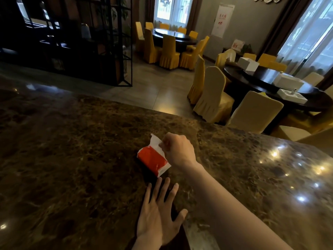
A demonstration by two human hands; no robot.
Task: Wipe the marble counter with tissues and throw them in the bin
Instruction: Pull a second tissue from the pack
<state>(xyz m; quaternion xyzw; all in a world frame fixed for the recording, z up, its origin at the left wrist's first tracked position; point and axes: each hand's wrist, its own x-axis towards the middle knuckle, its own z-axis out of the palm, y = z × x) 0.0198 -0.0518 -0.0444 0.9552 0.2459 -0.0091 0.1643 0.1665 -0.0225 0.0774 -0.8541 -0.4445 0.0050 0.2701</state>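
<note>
brown marble, veined and glossy, makes up the counter, which fills the lower part of the view and throws back small bright spots of ceiling light toward its right end. a red tissue pack with white ends lies on the counter near the middle. the right hand is curled over the pack's far end, fingers pinched on a white tissue that stands up out of the opening. the left hand is spread flat with its fingers wide, holding nothing, just on the near side of the pack; whether it presses on the stone or hovers above it cannot be told. no bin shows in this view.

beyond the counter's far edge lies a grey tiled floor. a tall black metal shelving unit stands at the left. 2 round dark dining tables are in the room: the far table ringed by yellow-covered chairs, and the near table at the right with pale covered chairs and white boxes on top. sheer curtains hang over bright windows at the right.
</note>
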